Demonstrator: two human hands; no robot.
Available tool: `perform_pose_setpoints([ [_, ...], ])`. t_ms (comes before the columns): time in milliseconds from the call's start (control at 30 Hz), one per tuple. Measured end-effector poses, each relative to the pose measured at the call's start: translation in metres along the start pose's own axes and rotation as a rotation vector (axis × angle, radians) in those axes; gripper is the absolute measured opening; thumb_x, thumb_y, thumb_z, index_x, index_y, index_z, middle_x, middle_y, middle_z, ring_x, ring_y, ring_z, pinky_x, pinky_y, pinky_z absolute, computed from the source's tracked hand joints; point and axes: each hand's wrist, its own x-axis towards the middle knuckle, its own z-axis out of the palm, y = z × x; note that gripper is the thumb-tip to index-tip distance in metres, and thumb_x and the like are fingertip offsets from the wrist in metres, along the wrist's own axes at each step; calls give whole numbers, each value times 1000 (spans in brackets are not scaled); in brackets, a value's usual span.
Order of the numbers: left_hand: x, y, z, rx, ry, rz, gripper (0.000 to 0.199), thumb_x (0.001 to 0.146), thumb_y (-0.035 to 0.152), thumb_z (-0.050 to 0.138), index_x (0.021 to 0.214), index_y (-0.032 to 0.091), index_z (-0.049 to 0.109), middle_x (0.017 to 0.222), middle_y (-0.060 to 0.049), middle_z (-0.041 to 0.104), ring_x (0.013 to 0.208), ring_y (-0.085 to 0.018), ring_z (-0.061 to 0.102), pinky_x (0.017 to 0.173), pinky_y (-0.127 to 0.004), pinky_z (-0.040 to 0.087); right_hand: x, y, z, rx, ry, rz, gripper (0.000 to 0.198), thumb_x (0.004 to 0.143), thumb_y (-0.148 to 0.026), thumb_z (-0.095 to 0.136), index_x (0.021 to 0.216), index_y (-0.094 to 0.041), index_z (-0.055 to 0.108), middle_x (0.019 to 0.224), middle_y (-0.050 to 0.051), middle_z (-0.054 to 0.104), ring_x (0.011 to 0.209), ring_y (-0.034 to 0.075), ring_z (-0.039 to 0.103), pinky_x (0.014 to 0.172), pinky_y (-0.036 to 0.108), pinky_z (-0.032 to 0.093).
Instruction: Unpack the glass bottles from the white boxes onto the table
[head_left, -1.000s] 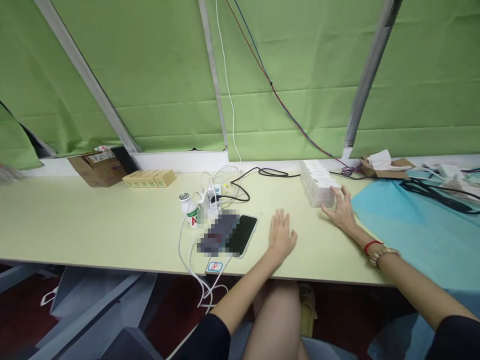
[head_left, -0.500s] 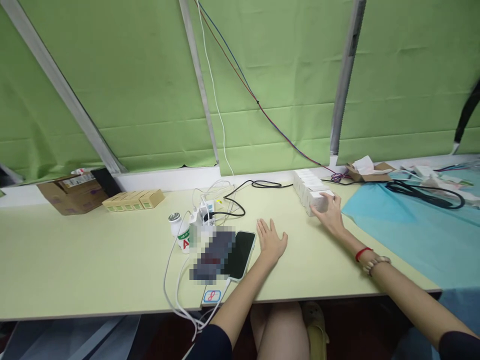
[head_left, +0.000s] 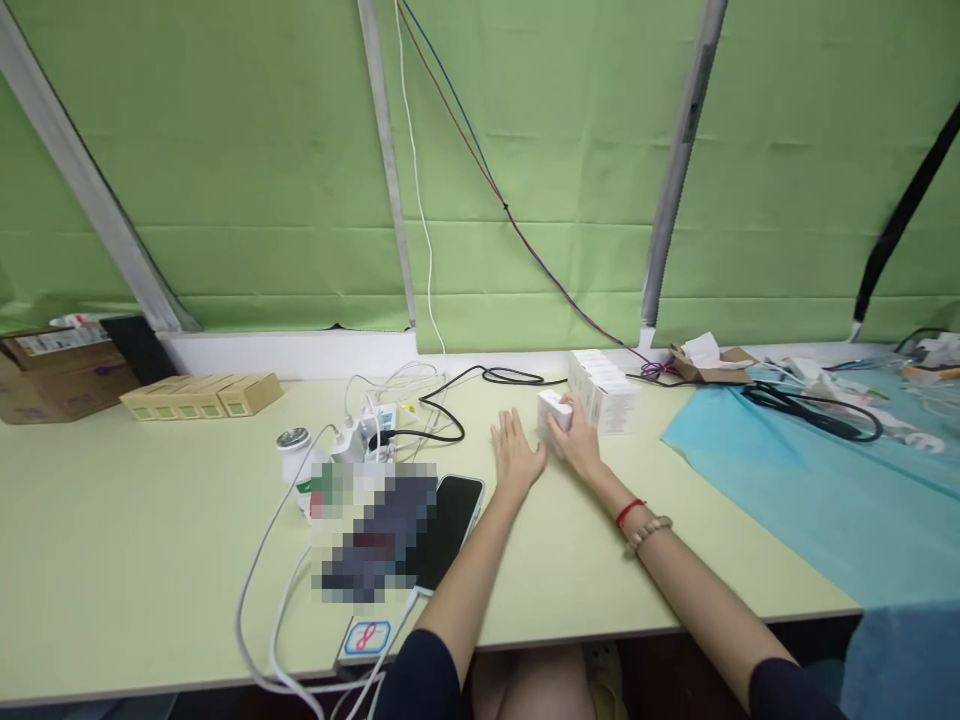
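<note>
A small white box [head_left: 553, 410] is gripped in my right hand [head_left: 577, 443], near the middle of the table. Just behind and to the right of it stands a row of similar white boxes [head_left: 604, 393]. My left hand [head_left: 517, 452] rests on the table with its fingers stretched out, close to the left of the held box, and nothing is in it. A phone [head_left: 448, 530] with a dark screen lies to the left of my left forearm. My fingers partly cover the held box.
Left of the phone are a white bottle [head_left: 298, 465], a power strip [head_left: 381, 428] with plugs and white cables. Several tan boxes [head_left: 202, 396] and a cardboard carton [head_left: 67, 370] stand at the far left. Blue sheeting [head_left: 757, 480] and a coiled black cable [head_left: 810, 415] lie at the right.
My right hand has pulled one white box away from the row and moved it left, close to my left hand. The left hand stays outstretched on the table. The view has shifted to the right.
</note>
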Motion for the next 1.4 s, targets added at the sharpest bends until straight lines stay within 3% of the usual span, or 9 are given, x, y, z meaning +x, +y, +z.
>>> perform_pose_setpoints([
  [167, -2, 4, -2, -106, -63, 74, 86, 77, 41, 48, 146, 6, 12, 155, -17, 16, 144, -27, 8, 119, -41, 5, 2, -13, 8, 126, -83, 0, 35, 84, -52, 40, 102, -24, 48, 73, 0, 60, 60, 18, 55, 60, 28, 42],
  [367, -6, 16, -4, -230, 5, 15, 96, 69, 45, 59, 143, 9, 9, 145, -21, 35, 137, -28, 32, 113, -40, 22, 1, -3, -3, 177, -146, 13, 33, 83, -50, 40, 101, -23, 49, 56, -5, 50, 52, 16, 50, 52, 25, 39],
  [500, -9, 17, -3, -243, 15, -3, 100, 65, 47, 64, 141, 12, 10, 144, -20, 35, 134, -30, 35, 111, -40, 26, 6, 0, -15, 33, -20, -120, 37, 86, -44, 33, 107, -20, 53, 92, 5, 65, 83, 20, 62, 74, 31, 47],
  [633, -13, 16, 0, -265, 2, -60, 100, 68, 49, 63, 142, 10, 7, 146, -22, 30, 137, -31, 31, 111, -42, 25, 17, 18, -31, -282, 257, -150, 47, 85, -35, 35, 124, -16, 50, 137, 14, 47, 132, 26, 35, 110, 49, 19],
  [700, -15, 16, 1, -285, -17, -55, 98, 71, 49, 61, 142, 10, 7, 146, -22, 30, 137, -30, 31, 111, -42, 26, 20, 33, -35, -382, 272, -57, 52, 83, -34, 37, 130, -15, 45, 141, 15, 43, 136, 28, 27, 110, 56, 11],
  [867, -15, 18, 0, -304, -12, -49, 96, 71, 47, 62, 143, 12, 8, 146, -21, 32, 135, -30, 33, 109, -41, 28, 21, 56, -37, -437, 228, -15, 51, 80, -29, 39, 128, -14, 47, 137, 16, 48, 134, 28, 30, 109, 58, 11],
  [1067, -14, 19, -1, -305, 22, -41, 93, 70, 41, 65, 141, 13, 13, 142, -21, 38, 131, -32, 40, 107, -42, 31, 14, 28, -37, -303, 296, -97, 47, 86, -37, 34, 124, -17, 53, 136, 13, 48, 128, 25, 39, 109, 50, 21],
  [1233, -12, 17, -1, -388, 123, -38, 94, 63, 37, 70, 137, 12, 18, 136, -21, 42, 127, -30, 43, 102, -40, 38, 0, 2, -22, 54, -42, -212, 44, 89, -42, 33, 116, -18, 58, 117, 9, 61, 102, 20, 58, 85, 32, 48],
  [1400, -11, 16, -4, -395, 273, -20, 83, 67, 32, 66, 134, 15, 19, 137, -19, 39, 131, -29, 36, 110, -46, 27, -6, -4, -13, 188, -217, -168, 44, 87, -42, 42, 124, -21, 54, 120, 5, 62, 79, 15, 62, 61, 26, 51],
])
